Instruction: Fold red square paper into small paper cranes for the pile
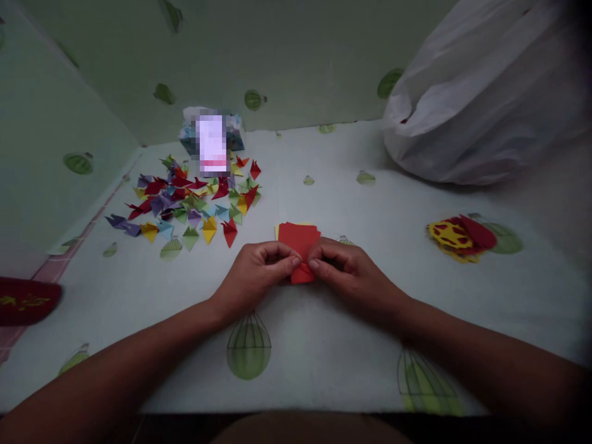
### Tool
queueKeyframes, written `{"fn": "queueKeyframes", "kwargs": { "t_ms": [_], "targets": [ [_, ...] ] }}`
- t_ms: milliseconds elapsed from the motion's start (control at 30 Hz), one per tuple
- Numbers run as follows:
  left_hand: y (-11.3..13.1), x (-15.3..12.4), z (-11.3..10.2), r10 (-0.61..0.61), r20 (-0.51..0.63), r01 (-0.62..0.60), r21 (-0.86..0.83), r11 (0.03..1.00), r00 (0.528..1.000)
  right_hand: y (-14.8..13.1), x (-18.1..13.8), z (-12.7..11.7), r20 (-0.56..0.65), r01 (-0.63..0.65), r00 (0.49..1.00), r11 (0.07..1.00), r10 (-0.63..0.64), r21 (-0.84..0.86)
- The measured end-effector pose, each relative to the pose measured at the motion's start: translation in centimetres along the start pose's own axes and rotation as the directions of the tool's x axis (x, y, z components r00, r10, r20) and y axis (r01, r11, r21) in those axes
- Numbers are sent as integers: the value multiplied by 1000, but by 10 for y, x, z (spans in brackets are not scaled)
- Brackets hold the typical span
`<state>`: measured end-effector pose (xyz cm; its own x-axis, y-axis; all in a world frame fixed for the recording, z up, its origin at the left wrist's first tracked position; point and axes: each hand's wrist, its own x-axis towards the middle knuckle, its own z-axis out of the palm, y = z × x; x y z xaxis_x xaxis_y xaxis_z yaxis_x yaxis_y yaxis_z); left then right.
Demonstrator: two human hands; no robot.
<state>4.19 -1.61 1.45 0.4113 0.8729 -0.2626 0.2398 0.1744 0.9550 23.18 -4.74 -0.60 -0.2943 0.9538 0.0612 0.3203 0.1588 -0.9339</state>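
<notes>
Near the middle of the table, my left hand (pixel 259 268) and my right hand (pixel 346 271) meet with thumbs and forefingers pinched. Between them is a small piece of folded red paper (pixel 303 272), partly covered by the fingertips. Just behind and beneath it lies a stack of red paper sheets (pixel 300 233), with a pale yellow edge showing at its upper left. Exactly where the folded piece ends and the stack begins is hard to make out. To the left spreads a pile of folded paper cranes (pixel 197 197) in red, yellow, green, purple and blue.
A tissue box (pixel 237 132) stands behind the cranes, with a lit phone (pixel 211 142) before it. A white plastic bag (pixel 444 117) bulges at the back right. Red and yellow paper cut-outs (pixel 456 237) lie on the right. A dark red object (pixel 28 301) sits at the left edge.
</notes>
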Motion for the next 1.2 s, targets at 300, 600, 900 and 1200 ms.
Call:
{"fn": "queueKeyframes", "kwargs": {
  "t_ms": [300,600,900,1200],
  "targets": [
    [3,1,0,-49,32,51,-48,998,998,4,0,3,-54,117,991,986,-124,-115],
    [-4,2,-3,-26,62,33,-128,991,998,5,1,3,-73,127,987,978,-140,-168],
    [-5,2,-3,-41,71,50,-128,991,997,8,-1,4,-66,237,963,937,-261,-258],
    [-2,3,-1,-21,30,21,-19,1000,999,5,-1,1,-45,171,983,974,-179,-147]
  ]
}}
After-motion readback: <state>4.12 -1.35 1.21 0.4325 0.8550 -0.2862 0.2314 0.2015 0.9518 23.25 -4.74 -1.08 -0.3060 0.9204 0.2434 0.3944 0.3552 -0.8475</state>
